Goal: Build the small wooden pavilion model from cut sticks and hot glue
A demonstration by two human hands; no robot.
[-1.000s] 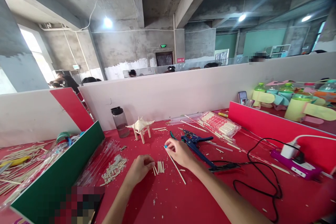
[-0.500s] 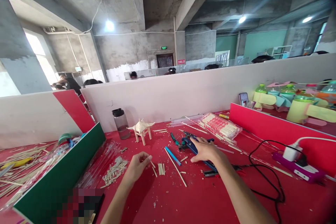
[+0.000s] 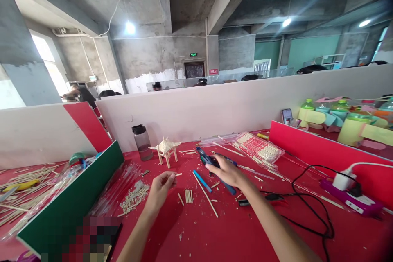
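My left hand point(image 3: 162, 186) pinches a short wooden stick point(image 3: 178, 175), its end sticking out to the right. My right hand point(image 3: 223, 169) is wrapped round dark blue pliers point(image 3: 227, 185), whose head points up and to the left. Between my hands lie a blue strip point(image 3: 202, 181), a long thin stick point(image 3: 206, 197) and several short sticks point(image 3: 188, 196) in a row. One more short stick point(image 3: 181, 199) rests left of that row. A small stick pavilion point(image 3: 166, 149) stands upright beyond my left hand.
A dark-lidded bottle point(image 3: 142, 143) stands at the back. Stick scraps point(image 3: 135, 197) lie by the green divider point(image 3: 72, 202). Bagged sticks point(image 3: 259, 147), a soldering-type tool point(image 3: 245, 202), black cable and a purple power strip point(image 3: 351, 198) are at the right.
My right hand has closed on the blue pliers and moved them left, lifting their head. My left hand now has a short stick between its fingertips, slightly higher than before.
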